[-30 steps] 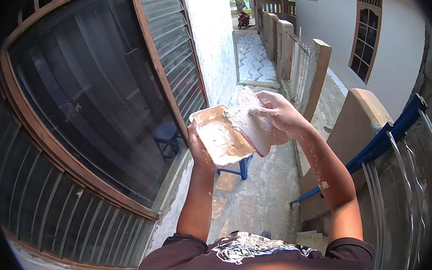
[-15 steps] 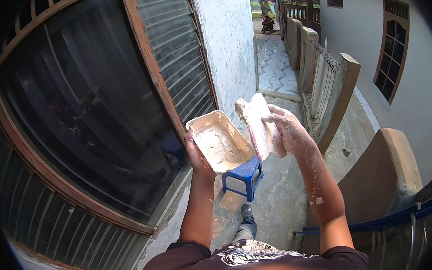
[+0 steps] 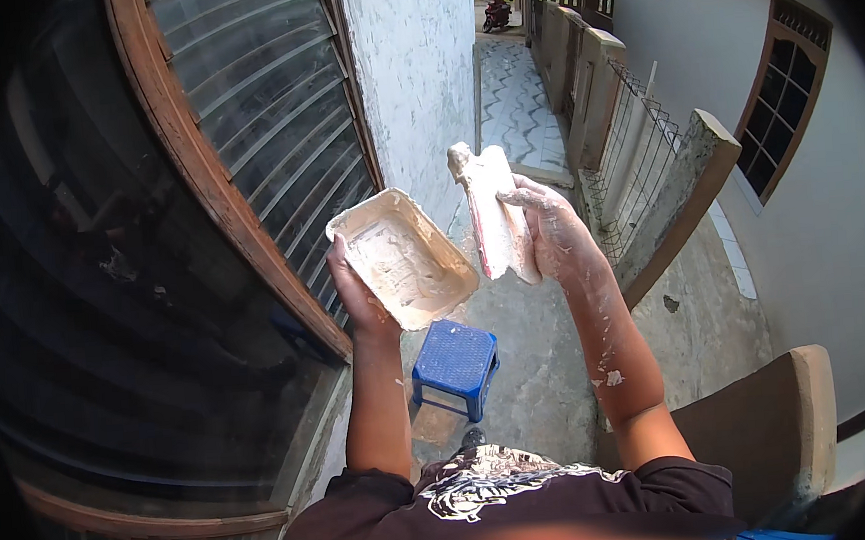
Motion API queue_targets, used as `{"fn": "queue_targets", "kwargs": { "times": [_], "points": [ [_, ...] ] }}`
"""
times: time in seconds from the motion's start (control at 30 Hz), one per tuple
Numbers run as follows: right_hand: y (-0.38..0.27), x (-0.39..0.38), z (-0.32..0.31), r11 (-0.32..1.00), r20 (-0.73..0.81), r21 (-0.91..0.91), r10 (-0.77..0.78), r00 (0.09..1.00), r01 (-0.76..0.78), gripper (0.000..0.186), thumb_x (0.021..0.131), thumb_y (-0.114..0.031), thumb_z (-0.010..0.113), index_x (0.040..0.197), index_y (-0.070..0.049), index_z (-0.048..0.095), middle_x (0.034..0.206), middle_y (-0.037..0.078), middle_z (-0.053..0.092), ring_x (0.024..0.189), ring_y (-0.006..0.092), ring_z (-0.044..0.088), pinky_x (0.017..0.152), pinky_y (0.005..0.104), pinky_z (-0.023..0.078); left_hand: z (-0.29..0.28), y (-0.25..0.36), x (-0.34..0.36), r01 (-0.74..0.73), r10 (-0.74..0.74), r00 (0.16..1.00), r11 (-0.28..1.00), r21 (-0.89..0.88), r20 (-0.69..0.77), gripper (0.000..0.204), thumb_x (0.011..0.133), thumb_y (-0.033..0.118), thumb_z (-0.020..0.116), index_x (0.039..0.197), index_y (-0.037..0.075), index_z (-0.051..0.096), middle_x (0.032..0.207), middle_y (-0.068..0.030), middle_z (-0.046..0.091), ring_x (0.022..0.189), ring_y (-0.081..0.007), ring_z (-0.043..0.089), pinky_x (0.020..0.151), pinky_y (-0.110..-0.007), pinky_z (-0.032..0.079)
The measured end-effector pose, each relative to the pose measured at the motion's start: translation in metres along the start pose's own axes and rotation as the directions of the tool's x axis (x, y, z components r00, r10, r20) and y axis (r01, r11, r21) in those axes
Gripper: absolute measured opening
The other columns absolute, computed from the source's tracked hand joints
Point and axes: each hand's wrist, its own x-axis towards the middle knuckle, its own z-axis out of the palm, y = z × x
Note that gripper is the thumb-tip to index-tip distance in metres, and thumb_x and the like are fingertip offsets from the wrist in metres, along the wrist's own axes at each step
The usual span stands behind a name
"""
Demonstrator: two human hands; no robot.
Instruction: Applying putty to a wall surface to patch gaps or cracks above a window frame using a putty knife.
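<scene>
My left hand (image 3: 362, 300) grips the left side of a shallow rectangular tub (image 3: 462, 286), tilted so that its inside shows. White paste, like wall putty, is smeared over its bottom and walls. Just right of the tub, my right hand (image 3: 560, 229) is closed around a flat putty spreader (image 3: 493, 201) caked in the same white paste, with a reddish edge showing. A thick lump of paste sits at its upper left corner. The spreader and the tub are apart. White smears cover my right hand and forearm.
A blue plastic stool (image 3: 456, 357) stands on the concrete floor below the tub. On the left are a dark window and a louvred window (image 3: 261, 111) in wooden frames, then a patchy white wall (image 3: 409, 81). A low wall (image 3: 674, 213) with wire mesh runs along the right.
The view has shifted forward, and the stool now shows more fully. Both hands have moved slightly left and up in the picture, still holding the tub and the spreader, with a wider gap between them.
</scene>
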Motion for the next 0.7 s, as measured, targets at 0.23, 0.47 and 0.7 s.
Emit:
{"fn": "queue_targets", "kwargs": {
  "times": [0.23, 0.47, 0.7],
  "points": [
    [0.031, 0.099, -0.042, 0.977, 0.185, 0.191, 0.058, 0.981, -0.094, 0.047, 0.093, -0.012, 0.064, 0.133, 0.007, 0.050, 0.111, 0.012, 0.067, 0.089, 0.0121, 0.069, 0.078, 0.0256, 0.059, -0.005, -0.014, 0.076, -0.009, 0.011, 1.000, 0.997, 0.071, -0.027, 0.059, 0.101, 0.052, 0.036, 0.132, 0.005, 0.053, 0.126, -0.0128, 0.059, 0.113, -0.0267, 0.060, 0.096, -0.043, 0.050],
    [0.037, 0.204, -0.049, 0.983, 0.270, -0.091, 0.179, 0.946, -0.160, 0.050, 0.091, -0.005, 0.065, 0.134, 0.013, 0.046, 0.111, 0.018, 0.067, 0.089, 0.0151, 0.070, 0.072, 0.0251, 0.060, 0.005, -0.030, 0.144, -0.069, 0.077, 0.992, 0.994, 0.081, -0.097, 0.061, 0.100, 0.054, 0.035, 0.132, 0.004, 0.052, 0.127, -0.0127, 0.058, 0.111, -0.0267, 0.060, 0.095, -0.042, 0.049],
    [0.081, 0.297, -0.049, 0.967, 0.377, -0.105, 0.254, 0.891, -0.231, 0.045, 0.090, -0.007, 0.068, 0.129, 0.010, 0.052, 0.110, 0.017, 0.067, 0.089, 0.0171, 0.069, 0.078, 0.0288, 0.059, -0.026, -0.029, 0.173, -0.239, 0.254, 0.959, 0.963, 0.124, -0.123, 0.065, 0.100, 0.054, 0.034, 0.137, 0.002, 0.048, 0.131, -0.0153, 0.059, 0.116, -0.0282, 0.061, 0.100, -0.043, 0.049]
  ]
}}
